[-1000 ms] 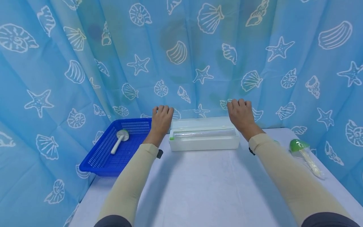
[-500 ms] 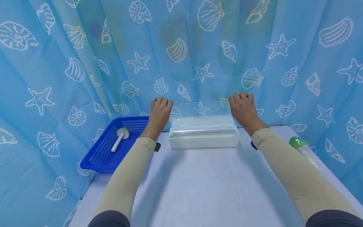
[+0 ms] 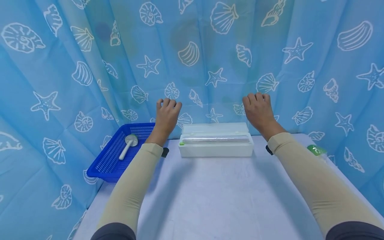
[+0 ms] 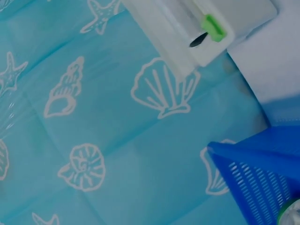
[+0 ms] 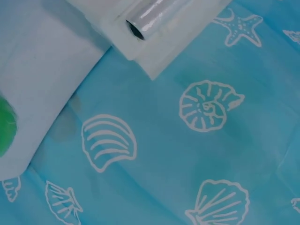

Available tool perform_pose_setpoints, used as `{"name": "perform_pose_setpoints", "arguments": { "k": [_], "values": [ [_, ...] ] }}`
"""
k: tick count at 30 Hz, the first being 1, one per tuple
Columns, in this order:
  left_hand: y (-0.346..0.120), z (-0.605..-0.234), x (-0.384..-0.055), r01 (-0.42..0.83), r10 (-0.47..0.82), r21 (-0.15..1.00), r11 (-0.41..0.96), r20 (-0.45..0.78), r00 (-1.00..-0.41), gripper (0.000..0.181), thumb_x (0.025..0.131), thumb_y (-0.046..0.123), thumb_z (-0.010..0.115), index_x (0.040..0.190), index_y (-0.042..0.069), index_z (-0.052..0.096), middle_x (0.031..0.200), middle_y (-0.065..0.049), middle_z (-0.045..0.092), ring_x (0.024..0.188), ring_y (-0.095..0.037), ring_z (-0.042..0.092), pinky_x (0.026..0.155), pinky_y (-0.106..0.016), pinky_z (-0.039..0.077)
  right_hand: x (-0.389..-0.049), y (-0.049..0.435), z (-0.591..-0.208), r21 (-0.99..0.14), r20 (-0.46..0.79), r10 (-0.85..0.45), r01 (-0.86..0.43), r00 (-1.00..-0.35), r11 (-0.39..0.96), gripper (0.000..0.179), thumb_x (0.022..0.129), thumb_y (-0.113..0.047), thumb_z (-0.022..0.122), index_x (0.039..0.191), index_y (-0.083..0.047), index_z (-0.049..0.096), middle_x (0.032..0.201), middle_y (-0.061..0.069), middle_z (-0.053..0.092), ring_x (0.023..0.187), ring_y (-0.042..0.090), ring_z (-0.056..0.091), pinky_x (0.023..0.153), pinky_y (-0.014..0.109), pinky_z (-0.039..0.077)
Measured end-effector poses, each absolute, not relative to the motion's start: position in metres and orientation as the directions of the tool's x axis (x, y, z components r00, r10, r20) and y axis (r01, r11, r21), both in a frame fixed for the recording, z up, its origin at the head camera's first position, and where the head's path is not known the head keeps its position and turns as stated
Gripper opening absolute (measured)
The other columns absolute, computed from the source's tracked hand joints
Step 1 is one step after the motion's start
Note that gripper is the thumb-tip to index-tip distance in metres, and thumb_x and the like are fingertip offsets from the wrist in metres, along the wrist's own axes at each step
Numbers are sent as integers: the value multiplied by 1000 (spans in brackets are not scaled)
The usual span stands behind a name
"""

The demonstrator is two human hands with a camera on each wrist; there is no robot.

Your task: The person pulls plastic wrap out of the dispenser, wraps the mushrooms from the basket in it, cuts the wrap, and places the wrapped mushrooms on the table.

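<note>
A white cling film dispenser [image 3: 216,151] stands at the table's far edge with its lid [image 3: 214,127] tipped back. Inside lies a shiny roll [image 3: 216,139]; a green slider [image 4: 213,28] shows at its left end in the left wrist view. Clear cling film [image 3: 207,112], barely visible, stretches up from the box between both hands. My left hand [image 3: 166,115], fingers curled, pinches its left corner above and left of the box. On the other side, my right hand [image 3: 258,110] pinches the right corner, raised to about the same height. Fingertips are hidden from the head view.
A blue plastic basket [image 3: 100,170] stands at the left, holding a white-handled utensil [image 3: 127,149] with a round head. A green-headed item [image 3: 315,150] in clear wrapping lies at the right edge, partly behind the right sleeve. A blue shell-print curtain [image 3: 192,60] hangs right behind the table.
Both hands have risen and moved slightly apart, drawing the film higher out of the dispenser. The box and basket have stayed in place.
</note>
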State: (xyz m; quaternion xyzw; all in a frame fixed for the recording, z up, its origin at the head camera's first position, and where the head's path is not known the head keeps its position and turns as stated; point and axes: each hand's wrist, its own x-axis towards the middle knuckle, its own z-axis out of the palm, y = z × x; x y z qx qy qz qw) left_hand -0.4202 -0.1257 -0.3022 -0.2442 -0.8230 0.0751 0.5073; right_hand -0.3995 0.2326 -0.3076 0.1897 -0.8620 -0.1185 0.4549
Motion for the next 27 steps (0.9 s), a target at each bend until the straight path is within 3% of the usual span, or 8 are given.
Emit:
{"name": "perform_pose_setpoints", "arguments": {
  "k": [4,11,21,27],
  "values": [
    [-124,-295,-422,338,487,-382,860,812,-323,17,96,1,54,100,10,67,97,-7,62,100,-28,53,93,-49,34,-398,235,-301,372,757,-427,-211,-495,904,11,95,1,55,103,4,48,89,19,46,86,38,48,74,50,39],
    [-125,-286,-424,333,471,-365,870,816,-335,16,94,2,58,104,10,67,99,-8,63,101,-28,53,92,-49,33,-398,233,-292,366,777,-436,-237,-454,900,6,97,1,49,102,5,50,89,19,47,88,39,48,74,50,38],
    [-123,-269,-421,336,451,-357,872,853,-264,16,94,1,57,101,9,69,95,-8,64,99,-28,55,92,-49,34,-403,232,-275,391,828,-435,-193,-352,900,13,99,0,42,100,5,54,88,20,51,81,39,50,70,49,40],
    [-124,-263,-416,324,449,-356,877,846,-288,18,95,3,56,104,9,70,98,-8,65,101,-28,54,93,-49,34,-399,229,-268,378,829,-429,-205,-360,903,7,97,2,48,101,5,53,87,20,51,81,39,50,72,50,41]
  ]
}}
